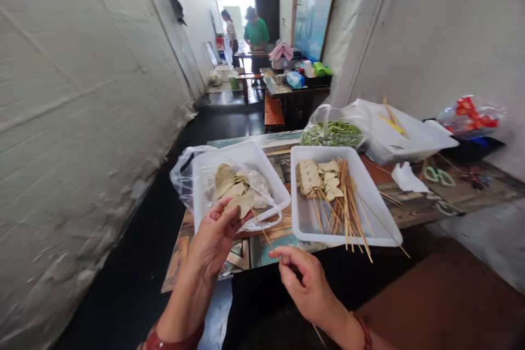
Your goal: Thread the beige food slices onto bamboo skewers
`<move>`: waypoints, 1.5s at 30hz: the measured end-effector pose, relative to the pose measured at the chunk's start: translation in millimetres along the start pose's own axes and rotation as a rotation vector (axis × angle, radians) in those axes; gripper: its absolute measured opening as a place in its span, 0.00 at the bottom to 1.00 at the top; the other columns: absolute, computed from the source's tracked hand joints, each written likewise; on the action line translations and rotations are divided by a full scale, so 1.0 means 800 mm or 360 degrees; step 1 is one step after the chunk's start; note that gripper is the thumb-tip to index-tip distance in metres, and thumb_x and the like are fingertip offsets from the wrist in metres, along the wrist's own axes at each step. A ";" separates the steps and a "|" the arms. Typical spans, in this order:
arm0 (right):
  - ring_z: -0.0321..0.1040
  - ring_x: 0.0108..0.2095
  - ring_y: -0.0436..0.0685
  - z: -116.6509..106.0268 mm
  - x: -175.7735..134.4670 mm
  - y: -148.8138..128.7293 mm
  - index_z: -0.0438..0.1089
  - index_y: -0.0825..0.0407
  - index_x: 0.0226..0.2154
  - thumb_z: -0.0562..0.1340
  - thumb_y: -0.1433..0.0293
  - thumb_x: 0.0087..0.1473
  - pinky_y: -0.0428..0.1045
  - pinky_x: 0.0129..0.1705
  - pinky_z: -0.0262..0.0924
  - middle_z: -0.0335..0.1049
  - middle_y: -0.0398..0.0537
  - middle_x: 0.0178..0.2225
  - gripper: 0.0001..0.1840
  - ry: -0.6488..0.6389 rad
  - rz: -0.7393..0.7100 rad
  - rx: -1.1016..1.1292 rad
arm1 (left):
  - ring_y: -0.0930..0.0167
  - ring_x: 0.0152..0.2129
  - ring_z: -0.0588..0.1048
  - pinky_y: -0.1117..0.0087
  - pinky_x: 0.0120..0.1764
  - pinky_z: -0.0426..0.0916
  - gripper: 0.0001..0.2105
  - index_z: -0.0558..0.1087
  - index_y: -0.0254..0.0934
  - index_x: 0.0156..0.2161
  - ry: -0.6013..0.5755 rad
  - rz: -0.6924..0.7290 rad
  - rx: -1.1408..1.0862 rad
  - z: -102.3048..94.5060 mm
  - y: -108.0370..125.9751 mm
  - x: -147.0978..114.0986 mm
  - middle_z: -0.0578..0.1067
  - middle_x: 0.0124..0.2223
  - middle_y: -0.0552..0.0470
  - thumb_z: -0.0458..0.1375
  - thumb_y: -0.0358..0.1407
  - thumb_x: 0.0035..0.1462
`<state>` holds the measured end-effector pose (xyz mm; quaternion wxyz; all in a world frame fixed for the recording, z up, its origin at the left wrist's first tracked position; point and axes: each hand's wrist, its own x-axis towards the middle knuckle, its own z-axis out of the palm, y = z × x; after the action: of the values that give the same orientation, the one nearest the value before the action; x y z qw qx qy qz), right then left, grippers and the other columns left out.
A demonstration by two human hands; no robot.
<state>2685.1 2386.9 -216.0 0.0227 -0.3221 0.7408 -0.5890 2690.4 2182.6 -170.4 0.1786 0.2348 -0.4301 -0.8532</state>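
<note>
My left hand [219, 224] pinches a flat, beige-grey food slice [241, 205] over the near edge of the left white tray [283, 188]. Between the fingers of my right hand [303, 279] is a thin wooden skewer [264, 232]; its far end reaches the slice, though I cannot tell whether it pierces it. More beige slices [225, 178] lie in a clear plastic bag in the left tray. The right white tray [303, 232] holds slices threaded on skewers [309, 175], beside a bundle of bare skewers [348, 208] that overhangs its near rim.
Behind the trays sits a clear bag of green vegetables [332, 134]. To the right are a white container [410, 136], a crumpled tissue [408, 178] and green-handled scissors [438, 176]. Two people [256, 33] stand far back near another table. A wall [82, 120] runs along the left.
</note>
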 end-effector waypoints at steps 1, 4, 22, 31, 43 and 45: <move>0.73 0.28 0.52 0.000 0.001 -0.002 0.76 0.53 0.41 0.55 0.76 0.53 0.46 0.35 0.69 0.75 0.46 0.27 0.16 0.0003 0.0004 -0.0003 | 0.70 0.30 0.80 0.64 0.43 0.77 0.16 0.73 0.36 0.35 -0.0004 -0.0001 0.0010 0.001 0.000 0.001 0.79 0.29 0.57 0.72 0.29 0.39; 0.72 0.29 0.52 -0.002 0.002 -0.004 0.75 0.53 0.45 0.55 0.76 0.54 0.45 0.36 0.69 0.76 0.46 0.28 0.19 0.0001 0.0036 0.0017 | 0.69 0.32 0.80 0.64 0.43 0.77 0.17 0.74 0.36 0.36 -0.0037 -0.0015 0.0051 0.005 0.003 0.002 0.79 0.29 0.56 0.72 0.30 0.38; 0.68 0.20 0.53 -0.012 -0.007 0.001 0.74 0.52 0.51 0.54 0.70 0.59 0.48 0.30 0.69 0.70 0.42 0.18 0.21 -0.0071 0.0118 -0.0003 | 0.74 0.25 0.77 0.73 0.35 0.75 0.21 0.75 0.36 0.38 -0.0012 0.0088 0.0165 0.013 -0.005 -0.008 0.77 0.25 0.59 0.73 0.34 0.35; 0.61 0.16 0.52 -0.007 -0.006 -0.004 0.75 0.49 0.51 0.55 0.67 0.60 0.47 0.22 0.64 0.63 0.40 0.16 0.21 -0.0155 0.0084 -0.0077 | 0.78 0.20 0.72 0.76 0.29 0.68 0.19 0.74 0.35 0.37 0.0028 0.0190 0.0247 0.008 -0.005 -0.015 0.74 0.25 0.59 0.71 0.33 0.37; 0.65 0.17 0.52 0.004 -0.003 -0.003 0.75 0.51 0.51 0.55 0.69 0.60 0.47 0.28 0.68 0.67 0.40 0.15 0.21 -0.0210 0.0121 -0.0048 | 0.79 0.19 0.69 0.77 0.28 0.65 0.18 0.74 0.36 0.39 0.0015 0.0258 0.0341 -0.004 0.001 -0.015 0.70 0.21 0.62 0.69 0.34 0.40; 0.70 0.21 0.53 0.003 0.000 -0.005 0.74 0.53 0.52 0.54 0.70 0.59 0.48 0.33 0.70 0.71 0.42 0.18 0.21 -0.0232 0.0138 -0.0024 | 0.79 0.20 0.70 0.78 0.28 0.66 0.18 0.74 0.36 0.40 0.0018 0.0285 0.0361 -0.005 0.000 -0.012 0.72 0.22 0.61 0.69 0.34 0.41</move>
<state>2688.4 2384.2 -213.1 0.0996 -0.3319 0.7549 -0.5569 2700.9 2184.8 -169.8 0.2289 0.2191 -0.5421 -0.7783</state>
